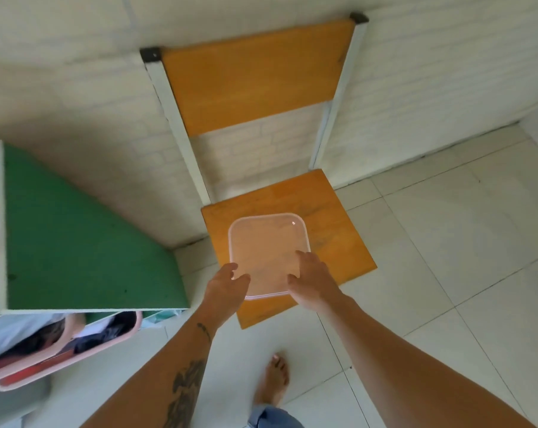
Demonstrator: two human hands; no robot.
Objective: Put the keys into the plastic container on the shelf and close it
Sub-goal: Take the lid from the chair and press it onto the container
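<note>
A clear, square plastic container (269, 251) sits on an orange wooden chair seat (338, 242). The left hand (226, 288) and right hand (312, 281), fingers spread, touch its near corners without clasping.

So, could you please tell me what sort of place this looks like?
Probably a room in a home: a white-tiled floor, a wooden chair against a white brick-pattern wall, and a green shelf unit holding pink baskets.

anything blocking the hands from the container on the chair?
Nothing visible. The left hand and right hand are already at the near edge of the plastic container on the chair seat.
</note>
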